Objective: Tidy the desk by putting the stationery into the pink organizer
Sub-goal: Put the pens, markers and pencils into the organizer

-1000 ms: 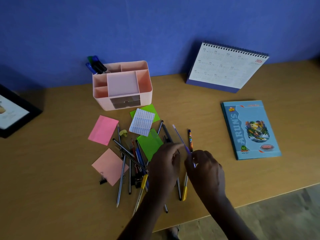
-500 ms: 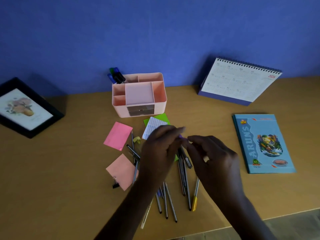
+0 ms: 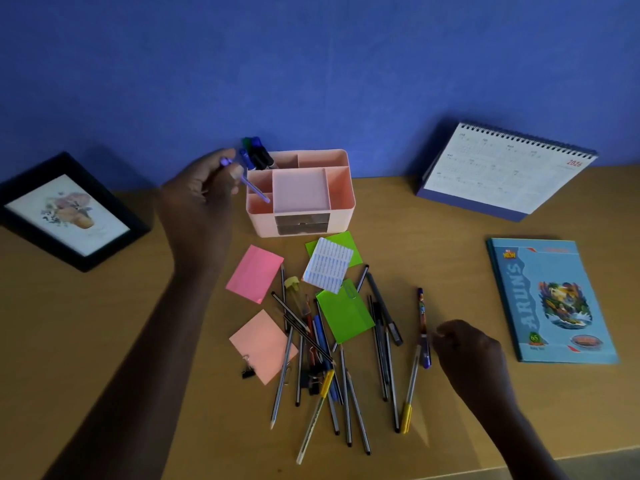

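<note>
Left hand [image 3: 202, 199]: the grip pinches the purple pen [image 3: 258, 192] near its upper end. The pen's long axis slants from upper left to lower right, and its lower end points down into the front-left compartment of the pink organizer [image 3: 341, 216]. Right hand [image 3: 467, 351]: fingers curled, just beside the patterned pen [image 3: 421, 317] lying on the desk [image 3: 69, 306]; whether they touch it cannot be determined. Legible text: "ARUN'S" and "NEW" on the notebook [image 3: 554, 299]; "2026" on the calendar [image 3: 502, 174].
</note>
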Action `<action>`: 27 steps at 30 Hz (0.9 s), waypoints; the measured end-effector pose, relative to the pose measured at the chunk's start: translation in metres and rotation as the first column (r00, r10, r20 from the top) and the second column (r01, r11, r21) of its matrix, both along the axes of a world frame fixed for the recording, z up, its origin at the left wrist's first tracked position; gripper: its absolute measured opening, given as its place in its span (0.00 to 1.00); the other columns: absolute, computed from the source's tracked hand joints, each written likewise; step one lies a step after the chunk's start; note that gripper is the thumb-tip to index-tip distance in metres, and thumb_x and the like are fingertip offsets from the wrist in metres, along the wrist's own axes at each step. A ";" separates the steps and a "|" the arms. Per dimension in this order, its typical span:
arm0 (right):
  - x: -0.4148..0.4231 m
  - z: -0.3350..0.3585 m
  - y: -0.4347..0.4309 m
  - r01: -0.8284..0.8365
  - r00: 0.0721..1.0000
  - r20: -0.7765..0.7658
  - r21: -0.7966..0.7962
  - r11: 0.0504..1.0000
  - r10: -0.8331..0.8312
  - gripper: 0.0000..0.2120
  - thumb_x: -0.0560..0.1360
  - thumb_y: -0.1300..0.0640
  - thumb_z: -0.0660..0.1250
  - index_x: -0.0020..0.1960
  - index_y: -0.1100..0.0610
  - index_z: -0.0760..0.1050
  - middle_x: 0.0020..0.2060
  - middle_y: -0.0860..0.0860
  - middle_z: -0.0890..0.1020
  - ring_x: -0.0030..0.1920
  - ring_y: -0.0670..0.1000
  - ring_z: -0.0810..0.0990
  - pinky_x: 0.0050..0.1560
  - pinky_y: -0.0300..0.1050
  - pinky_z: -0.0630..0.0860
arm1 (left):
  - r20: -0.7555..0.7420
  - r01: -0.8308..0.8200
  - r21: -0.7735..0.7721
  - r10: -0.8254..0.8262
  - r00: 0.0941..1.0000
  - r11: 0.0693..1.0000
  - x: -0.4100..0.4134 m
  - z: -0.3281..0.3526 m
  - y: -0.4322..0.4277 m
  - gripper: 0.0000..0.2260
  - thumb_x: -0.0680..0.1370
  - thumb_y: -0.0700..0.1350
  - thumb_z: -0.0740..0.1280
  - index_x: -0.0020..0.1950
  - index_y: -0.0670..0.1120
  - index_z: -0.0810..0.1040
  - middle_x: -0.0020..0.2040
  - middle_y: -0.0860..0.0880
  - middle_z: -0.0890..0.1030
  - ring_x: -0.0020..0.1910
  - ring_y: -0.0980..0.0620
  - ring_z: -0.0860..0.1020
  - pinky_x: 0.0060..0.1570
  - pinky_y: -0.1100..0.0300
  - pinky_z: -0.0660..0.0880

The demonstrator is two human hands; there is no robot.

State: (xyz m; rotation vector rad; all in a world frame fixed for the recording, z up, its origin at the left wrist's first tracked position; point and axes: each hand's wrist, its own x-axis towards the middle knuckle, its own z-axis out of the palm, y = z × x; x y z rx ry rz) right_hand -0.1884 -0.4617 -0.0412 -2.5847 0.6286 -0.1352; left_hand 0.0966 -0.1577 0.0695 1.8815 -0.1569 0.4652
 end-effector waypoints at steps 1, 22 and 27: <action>-0.003 -0.004 0.001 0.019 0.999 -0.035 -0.001 1.000 -0.019 0.03 0.79 0.57 0.75 0.49 0.53 0.81 0.38 0.46 0.82 0.34 0.45 0.81 0.30 0.47 0.80 | -0.008 -0.007 0.007 0.007 1.000 1.000 0.008 -0.001 0.003 0.10 0.82 0.45 0.71 0.61 0.47 0.87 0.52 0.48 0.89 0.50 0.49 0.88 0.54 0.51 0.85; 0.015 -0.008 0.019 0.214 0.970 -0.111 -0.016 0.977 -0.214 0.15 0.81 0.54 0.73 0.37 0.48 0.74 0.28 0.47 0.78 0.27 0.46 0.79 0.26 0.50 0.79 | -0.005 -0.073 0.270 0.077 0.997 0.960 0.076 -0.050 -0.005 0.11 0.81 0.46 0.74 0.58 0.42 0.89 0.48 0.46 0.90 0.44 0.52 0.87 0.45 0.59 0.82; 0.014 0.009 0.012 0.160 0.982 -0.097 -0.016 0.987 -0.161 0.04 0.81 0.50 0.71 0.50 0.49 0.78 0.39 0.45 0.84 0.34 0.42 0.82 0.29 0.47 0.82 | -0.018 -0.067 0.329 0.077 0.997 0.942 0.076 -0.060 -0.009 0.10 0.81 0.45 0.74 0.57 0.41 0.89 0.48 0.47 0.89 0.43 0.52 0.86 0.42 0.66 0.77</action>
